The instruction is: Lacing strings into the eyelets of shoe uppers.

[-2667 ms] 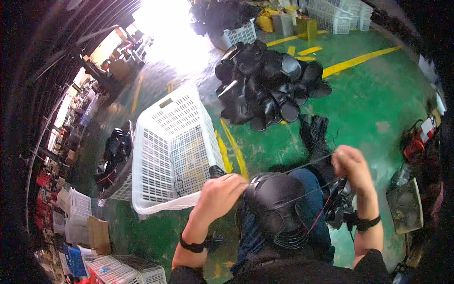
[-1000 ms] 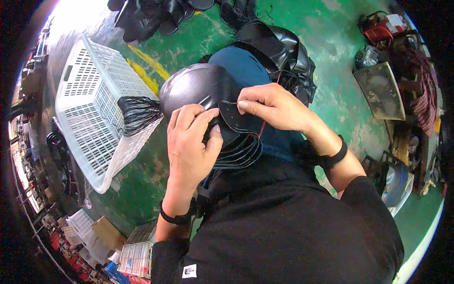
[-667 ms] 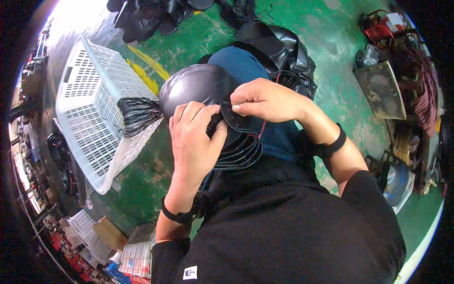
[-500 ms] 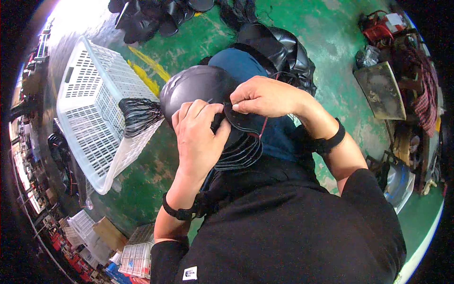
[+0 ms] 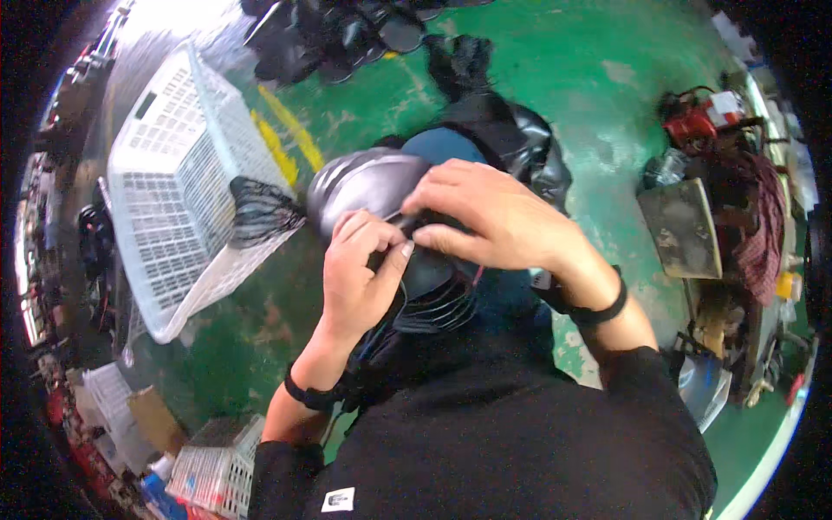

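Green floor [image 5: 598, 121] with worn patches spreads below us in the head view, and yellow lines [image 5: 282, 147] are painted on it. At the top lies a heap of black pieces [image 5: 342, 39], which is well apart from our hands. On our left stands a big white basket [image 5: 154, 230], and a bundle of thin black cords [image 5: 264, 208] hangs over its near edge. Farther down on this side we see a smaller white crate [image 5: 208, 477] and a piece of brown cardboard [image 5: 156, 420]. On our right there are a red machine [image 5: 692, 126], a dirty board [image 5: 685, 230] which leans, and a checked cloth [image 5: 758, 225].

Our black shiny stack [image 5: 368, 178] rests on the lap, beside the blue trouser knee [image 5: 442, 143]. Its rounded side is away from us, and several curved edges show toward our black shirt [image 5: 494, 416]. Our left hand [image 5: 360, 273] is at the stack, with thumb and forefinger closed together; what they pinch is too small to tell. Our right hand [image 5: 490, 212] is over the stack, thumb and fingers standing apart, with the fingertips near the left ones. We cannot tell whether it touches the stack.
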`<state>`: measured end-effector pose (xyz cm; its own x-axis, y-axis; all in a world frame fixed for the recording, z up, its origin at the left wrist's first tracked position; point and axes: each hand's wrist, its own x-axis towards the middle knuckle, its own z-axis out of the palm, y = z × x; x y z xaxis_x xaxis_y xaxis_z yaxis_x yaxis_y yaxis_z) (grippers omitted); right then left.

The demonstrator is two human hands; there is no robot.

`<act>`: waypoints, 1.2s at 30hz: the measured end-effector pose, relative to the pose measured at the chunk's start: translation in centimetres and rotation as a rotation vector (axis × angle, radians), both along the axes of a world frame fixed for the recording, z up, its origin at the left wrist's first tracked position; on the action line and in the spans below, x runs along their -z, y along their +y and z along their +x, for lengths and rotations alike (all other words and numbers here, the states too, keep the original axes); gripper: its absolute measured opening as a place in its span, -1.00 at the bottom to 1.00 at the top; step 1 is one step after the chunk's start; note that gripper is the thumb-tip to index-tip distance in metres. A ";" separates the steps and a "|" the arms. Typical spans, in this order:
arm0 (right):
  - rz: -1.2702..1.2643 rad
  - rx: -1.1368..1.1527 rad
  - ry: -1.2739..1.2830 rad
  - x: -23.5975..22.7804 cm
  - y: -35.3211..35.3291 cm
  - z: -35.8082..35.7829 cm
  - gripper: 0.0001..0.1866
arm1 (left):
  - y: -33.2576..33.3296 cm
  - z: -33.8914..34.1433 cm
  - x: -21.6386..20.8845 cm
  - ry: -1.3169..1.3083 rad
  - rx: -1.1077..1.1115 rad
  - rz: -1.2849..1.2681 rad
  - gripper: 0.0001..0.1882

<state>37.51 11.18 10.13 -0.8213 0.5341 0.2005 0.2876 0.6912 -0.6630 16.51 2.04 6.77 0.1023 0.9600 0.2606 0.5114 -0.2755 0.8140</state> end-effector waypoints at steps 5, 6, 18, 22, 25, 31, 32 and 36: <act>0.083 -0.193 0.055 0.9 -0.4 -2.0 -0.88 | -1.6 -1.0 -0.3 0.053 -0.016 0.060 -0.76; -0.034 -0.145 0.096 1.2 -0.4 -1.8 -0.89 | -1.5 -0.6 -1.7 0.171 0.004 0.083 -0.66; 0.014 -0.179 -0.036 1.7 -1.1 -4.1 -0.93 | -5.6 -3.2 -0.9 -0.058 -0.145 -0.381 -0.66; 0.064 -0.199 -0.102 1.6 -1.3 -4.7 -0.93 | -5.6 -3.2 -0.9 -0.165 -0.127 -0.353 -0.64; 0.120 -0.198 -0.173 1.3 -1.4 -5.2 -0.91 | -5.2 -3.2 -0.8 -0.126 -0.097 -0.291 -0.64; 0.272 -0.146 -0.268 0.7 -3.1 -6.1 -0.89 | -5.1 -4.4 1.8 -0.173 0.016 -0.137 -0.69; 0.283 -0.141 -0.246 0.8 -3.2 -6.1 -0.89 | -5.1 -4.5 2.4 -0.105 -0.013 -0.116 -0.70; 0.218 -0.058 -0.159 1.6 -2.7 -5.7 -0.83 | -3.8 -3.6 2.7 -0.041 -0.055 -0.058 -0.82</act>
